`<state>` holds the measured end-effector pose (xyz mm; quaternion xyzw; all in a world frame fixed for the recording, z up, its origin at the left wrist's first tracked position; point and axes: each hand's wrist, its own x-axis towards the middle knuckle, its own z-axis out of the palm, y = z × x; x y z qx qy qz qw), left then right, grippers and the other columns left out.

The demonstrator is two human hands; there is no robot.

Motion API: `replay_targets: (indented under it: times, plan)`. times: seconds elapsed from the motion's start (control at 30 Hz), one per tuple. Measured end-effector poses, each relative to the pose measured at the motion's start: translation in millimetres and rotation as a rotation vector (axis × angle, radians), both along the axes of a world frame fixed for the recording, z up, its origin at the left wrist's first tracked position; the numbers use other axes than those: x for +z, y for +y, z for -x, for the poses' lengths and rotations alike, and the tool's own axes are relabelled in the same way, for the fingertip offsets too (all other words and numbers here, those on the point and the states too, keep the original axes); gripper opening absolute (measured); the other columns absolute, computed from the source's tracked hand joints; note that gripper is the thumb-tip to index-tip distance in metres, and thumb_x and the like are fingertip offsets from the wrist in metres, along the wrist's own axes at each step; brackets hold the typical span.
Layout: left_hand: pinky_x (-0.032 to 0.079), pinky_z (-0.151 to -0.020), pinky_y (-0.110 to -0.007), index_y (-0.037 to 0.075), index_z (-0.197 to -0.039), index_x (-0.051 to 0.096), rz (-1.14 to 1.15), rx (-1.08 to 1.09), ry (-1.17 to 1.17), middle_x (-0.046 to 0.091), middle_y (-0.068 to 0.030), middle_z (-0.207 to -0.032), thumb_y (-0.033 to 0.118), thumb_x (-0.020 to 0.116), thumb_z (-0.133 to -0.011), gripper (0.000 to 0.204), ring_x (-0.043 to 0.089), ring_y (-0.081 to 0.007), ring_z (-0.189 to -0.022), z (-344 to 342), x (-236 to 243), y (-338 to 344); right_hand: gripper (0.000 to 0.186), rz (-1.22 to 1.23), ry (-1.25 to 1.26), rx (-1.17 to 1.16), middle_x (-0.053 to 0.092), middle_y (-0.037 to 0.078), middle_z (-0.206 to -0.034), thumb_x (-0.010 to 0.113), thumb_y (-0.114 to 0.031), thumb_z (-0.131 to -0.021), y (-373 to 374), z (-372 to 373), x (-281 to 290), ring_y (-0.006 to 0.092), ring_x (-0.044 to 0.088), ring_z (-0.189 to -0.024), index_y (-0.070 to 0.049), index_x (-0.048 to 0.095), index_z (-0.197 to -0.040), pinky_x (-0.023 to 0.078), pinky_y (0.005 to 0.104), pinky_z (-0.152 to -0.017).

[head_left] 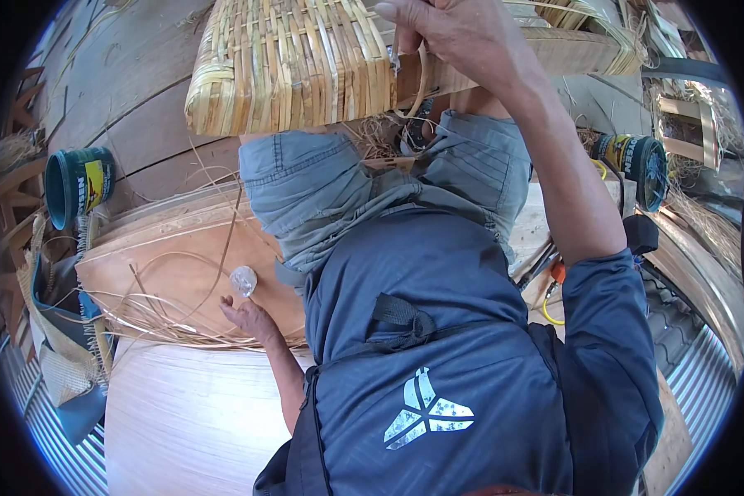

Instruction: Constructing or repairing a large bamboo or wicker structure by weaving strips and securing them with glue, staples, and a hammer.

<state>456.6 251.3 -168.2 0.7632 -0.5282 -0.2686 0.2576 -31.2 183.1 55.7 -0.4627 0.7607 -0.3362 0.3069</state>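
Observation:
A woven rattan panel with thick wrapped edges lies across my knees at the top of the view. My right hand is at its right edge, fingers bent around a thin rattan strip that curves down beside the panel. The fingertips are partly hidden. Down on the left, my left hand is held low over a wooden board, with fingers apart and nothing in them. Just beyond its fingertips stands a small clear round container, not visibly touched.
Loose rattan strips lie along the wooden board at left. A dark green bucket lies tipped at far left, another bucket at right. A wooden beam runs behind my right hand. Cables and tools sit right of my hip.

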Motion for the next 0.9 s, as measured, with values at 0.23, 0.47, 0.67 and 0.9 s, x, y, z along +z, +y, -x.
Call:
replay_targets:
  times: [0.23,0.47,0.67,0.9]
  plan:
    - [0.039,-0.085,-0.032,-0.003,-0.123,0.043,0.262,-0.038,-0.131,0.049,-0.0155,-0.116,0.008,0.040,-0.089,0.036,0.048,-0.0228,-0.097,82,86,-50,0.031,0.002,0.025,0.002,0.050,0.004,-0.053,0.057,-0.024,-0.089,3,7,-6,0.0127,0.048,-0.050,0.000,0.059,-0.070,0.040,0.0300,-0.048]
    - [0.041,-0.084,-0.034,-0.001,-0.125,0.041,0.263,-0.394,1.013,0.049,-0.0099,-0.119,0.034,0.044,-0.094,0.047,0.051,-0.0220,-0.102,204,126,-159,0.028,0.647,-0.197,-0.516,0.053,0.000,-0.058,0.057,-0.025,-0.091,87,65,13,0.0051,0.044,-0.047,-0.003,0.056,-0.072,0.034,0.0189,-0.044]
    - [0.039,-0.098,-0.047,0.001,-0.124,0.047,-0.740,-0.337,1.446,0.052,-0.0154,-0.125,0.038,0.054,-0.089,0.051,0.050,-0.0295,-0.116,245,121,-227,0.021,0.241,0.303,-1.110,0.055,0.002,-0.055,0.054,-0.018,-0.085,298,152,-79,0.0084,0.048,-0.046,-0.002,0.059,-0.072,0.036,0.0240,-0.043]
    - [0.041,-0.098,-0.046,0.003,-0.127,0.045,-0.604,-0.424,1.144,0.053,-0.0130,-0.125,0.034,0.051,-0.090,0.049,0.050,-0.0293,-0.116,259,126,-207,0.017,0.513,-0.383,-1.769,0.058,0.005,-0.065,0.054,-0.016,-0.086,397,98,-170,0.0099,0.049,-0.044,-0.002,0.057,-0.077,0.033,0.0220,-0.036]
